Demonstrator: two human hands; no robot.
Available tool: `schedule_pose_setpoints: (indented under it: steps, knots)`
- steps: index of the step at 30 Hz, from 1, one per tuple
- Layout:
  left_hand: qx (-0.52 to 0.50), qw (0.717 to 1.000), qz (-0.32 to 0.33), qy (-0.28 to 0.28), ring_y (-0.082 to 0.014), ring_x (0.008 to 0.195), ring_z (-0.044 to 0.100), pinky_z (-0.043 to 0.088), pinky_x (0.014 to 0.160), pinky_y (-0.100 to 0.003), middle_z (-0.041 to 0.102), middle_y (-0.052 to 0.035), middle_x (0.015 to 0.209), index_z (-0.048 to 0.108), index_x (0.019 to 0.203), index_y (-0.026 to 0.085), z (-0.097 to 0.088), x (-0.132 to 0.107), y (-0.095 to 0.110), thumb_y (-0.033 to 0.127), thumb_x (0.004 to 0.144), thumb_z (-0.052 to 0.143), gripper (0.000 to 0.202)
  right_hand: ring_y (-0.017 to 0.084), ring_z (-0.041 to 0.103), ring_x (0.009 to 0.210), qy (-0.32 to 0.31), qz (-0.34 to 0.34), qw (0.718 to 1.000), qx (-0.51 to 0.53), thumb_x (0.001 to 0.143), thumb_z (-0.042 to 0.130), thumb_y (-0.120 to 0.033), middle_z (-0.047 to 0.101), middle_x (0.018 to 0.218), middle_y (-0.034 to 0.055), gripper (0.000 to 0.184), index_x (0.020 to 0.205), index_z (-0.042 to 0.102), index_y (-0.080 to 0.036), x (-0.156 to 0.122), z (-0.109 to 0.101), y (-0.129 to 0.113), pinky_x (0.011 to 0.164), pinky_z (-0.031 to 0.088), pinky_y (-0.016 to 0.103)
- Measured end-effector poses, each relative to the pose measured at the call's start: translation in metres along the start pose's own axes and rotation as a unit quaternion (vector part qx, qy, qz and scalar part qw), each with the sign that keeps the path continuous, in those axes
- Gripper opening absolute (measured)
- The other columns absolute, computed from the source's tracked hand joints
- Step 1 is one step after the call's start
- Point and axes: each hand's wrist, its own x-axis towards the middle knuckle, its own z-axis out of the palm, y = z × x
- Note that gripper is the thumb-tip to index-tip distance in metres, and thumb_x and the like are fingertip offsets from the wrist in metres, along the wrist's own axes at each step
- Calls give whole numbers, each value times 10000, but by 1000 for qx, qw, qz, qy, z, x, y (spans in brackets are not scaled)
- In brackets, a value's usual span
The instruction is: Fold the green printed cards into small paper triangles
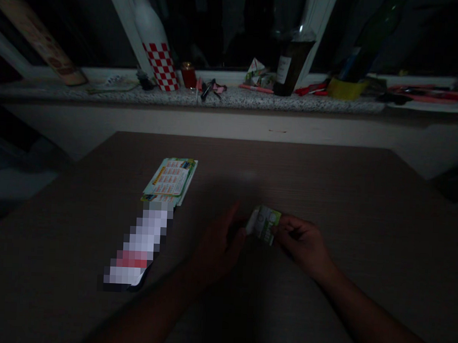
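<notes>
Both hands at work on a small green paper (263, 223) above a dim brown table (327, 186). Right hand (303, 245) pinched shut on the paper's right edge, thumb and fingertips closed over it. Left hand (216, 249) meeting the paper's left edge, thumb against it, forefinger raised and pointing away; grip on that side too dark to confirm, though fingers look closed on the edge. Paper held low over the table's middle, already creased, with a white flap turned over at the left, so folding appears begun but far from finished, judging by the flat printed face showing. Stack of printed cards (171, 179) lying untouched well to the left, a blurred-out flat item (138, 248) just below it. Behind, on a speckled sill (103, 92): checked white bottle (154, 47), small red jar (188, 74), dark wine bottle (290, 63), yellow tape roll (344, 88), and a crumpled folded paper piece (258, 71) beside the wine bottle.
</notes>
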Motion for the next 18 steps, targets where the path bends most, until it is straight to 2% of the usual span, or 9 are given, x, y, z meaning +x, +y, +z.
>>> schedule_pose_setpoints:
  steps: [4,8,11,18]
  knots:
    - [74,993,85,17,-224,1279,459,380,1073,-432,492,-111,1396,273,1454,215,-2,1,-3,184,924,438,557,77,421,427,3,25,1000,3,727,659,-384,525,498,-34,229,682,640,-160,0,-1,1,413,311,201]
    - [150,978,145,5,-242,1350,347,349,1090,-452,361,-113,1472,450,1348,218,-6,2,-3,83,873,442,494,69,401,426,5,29,1000,-1,732,654,-369,514,502,-42,214,722,659,-155,0,-3,6,411,301,195]
    - [178,968,176,-8,-265,1346,336,336,1091,-470,352,-135,1460,547,1233,177,-10,2,-1,79,842,472,410,72,399,426,7,31,999,-12,739,651,-380,517,509,-38,229,750,671,-152,0,-4,7,404,289,198]
    - [224,953,198,-42,-280,1333,338,325,1090,-476,409,-129,1428,596,1143,168,-17,5,1,75,765,535,394,64,353,421,8,45,999,-26,769,623,-415,458,484,-53,280,774,674,-140,2,-8,10,402,252,195]
